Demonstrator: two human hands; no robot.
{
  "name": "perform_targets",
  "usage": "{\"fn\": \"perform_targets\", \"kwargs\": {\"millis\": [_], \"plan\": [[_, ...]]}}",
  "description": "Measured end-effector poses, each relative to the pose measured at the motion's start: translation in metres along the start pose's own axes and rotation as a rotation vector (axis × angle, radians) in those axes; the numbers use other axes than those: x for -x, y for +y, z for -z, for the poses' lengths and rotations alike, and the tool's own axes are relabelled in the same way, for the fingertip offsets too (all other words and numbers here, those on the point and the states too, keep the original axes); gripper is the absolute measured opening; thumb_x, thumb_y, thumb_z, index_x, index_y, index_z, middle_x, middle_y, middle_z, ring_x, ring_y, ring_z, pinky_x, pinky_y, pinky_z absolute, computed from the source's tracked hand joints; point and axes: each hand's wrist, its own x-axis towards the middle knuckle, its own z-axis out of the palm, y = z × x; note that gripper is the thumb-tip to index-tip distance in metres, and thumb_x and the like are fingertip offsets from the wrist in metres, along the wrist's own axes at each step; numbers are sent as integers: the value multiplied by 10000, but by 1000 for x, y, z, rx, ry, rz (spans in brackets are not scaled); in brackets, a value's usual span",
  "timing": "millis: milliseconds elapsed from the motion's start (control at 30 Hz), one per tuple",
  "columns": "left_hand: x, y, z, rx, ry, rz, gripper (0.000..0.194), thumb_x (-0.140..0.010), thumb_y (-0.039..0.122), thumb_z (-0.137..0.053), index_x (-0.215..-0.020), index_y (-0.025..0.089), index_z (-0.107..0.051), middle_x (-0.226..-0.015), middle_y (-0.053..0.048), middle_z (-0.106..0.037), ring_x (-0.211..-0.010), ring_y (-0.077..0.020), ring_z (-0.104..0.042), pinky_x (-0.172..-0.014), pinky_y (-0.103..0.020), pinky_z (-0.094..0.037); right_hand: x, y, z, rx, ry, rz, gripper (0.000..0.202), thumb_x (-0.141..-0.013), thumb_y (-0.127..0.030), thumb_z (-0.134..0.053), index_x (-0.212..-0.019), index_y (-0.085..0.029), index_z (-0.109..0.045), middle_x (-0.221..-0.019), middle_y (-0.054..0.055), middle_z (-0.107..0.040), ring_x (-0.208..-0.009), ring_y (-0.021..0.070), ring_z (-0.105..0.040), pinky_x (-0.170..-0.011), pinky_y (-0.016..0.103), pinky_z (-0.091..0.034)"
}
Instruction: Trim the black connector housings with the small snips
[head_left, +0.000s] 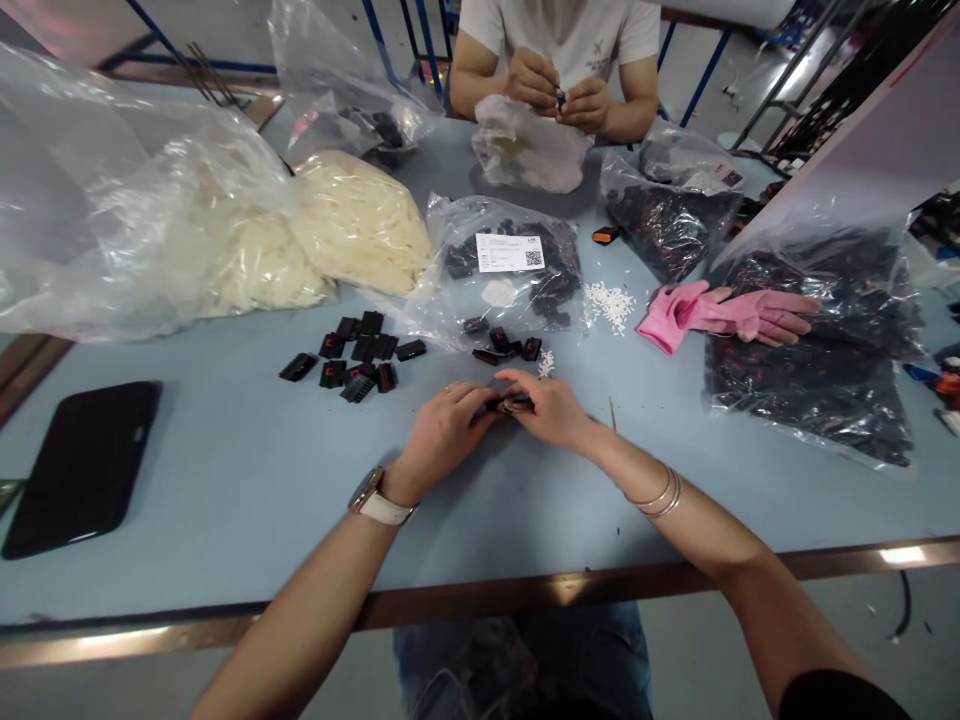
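My left hand (448, 428) and my right hand (549, 408) meet over the middle of the table. Between their fingertips is a small black plastic connector (496, 404), mostly covered by the fingers. Both hands are closed, thumbs and fingers pinching around it. Just beyond them lie a few loose black connectors (531, 348) beside a little heap of small white pieces (546, 363). To the left of my left hand is a loose group of similar black connectors (364, 348), some with red parts.
A labelled clear bag of black parts (551, 285) lies ahead, with bags of cream pieces (360, 225) leftward. Pink gloves (720, 315) rest on black-filled bags (810, 400) at right. A black tablet-like slab (86, 465) lies left. Opposite, a co-worker's hands (559, 92) hold a small dark piece.
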Motion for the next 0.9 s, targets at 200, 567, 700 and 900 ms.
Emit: {"fn": "perform_targets", "kwargs": {"millis": [200, 567, 700, 900], "plan": [[1, -1, -3, 13, 10, 26, 155, -864, 301, -552, -940, 173, -595, -813, -52, -629, -772, -195, -588, -675, -305, -476, -11, 11, 39, 214, 239, -338, 193, -824, -252, -525, -916, -192, -683, -846, 38, -698, -730, 163, -609, -683, 271, -428], [1, -2, -3, 26, 14, 22, 101, -852, 273, -565, -902, 188, -587, -781, -30, -613, -731, -172, -572, -640, -288, -463, -14, 11, 58, 455, -189, -418, 213, -842, -337, -543, -796, -190, -690, -735, 41, -673, -623, 140, -531, -547, 247, -266], [1, -1, -3, 19, 22, 17, 97, -845, 265, -577, -897, 184, -585, -777, -30, -614, -733, -178, -572, -638, -291, -463, -14, 12, 60, 464, -203, -396, 210, -849, -312, -535, -800, -178, -689, -751, 49, -675, -641, 145, -544, -553, 251, -269], [1, -1, -3, 18, 7, 30, 102, -852, 279, -569, -893, 187, -585, -786, -31, -616, -745, -177, -578, -641, -289, -465, -14, 19, 58, 440, -196, -326, 165, -831, -302, -585, -886, -189, -693, -907, 57, -681, -770, 165, -583, -645, 239, -339]]}}
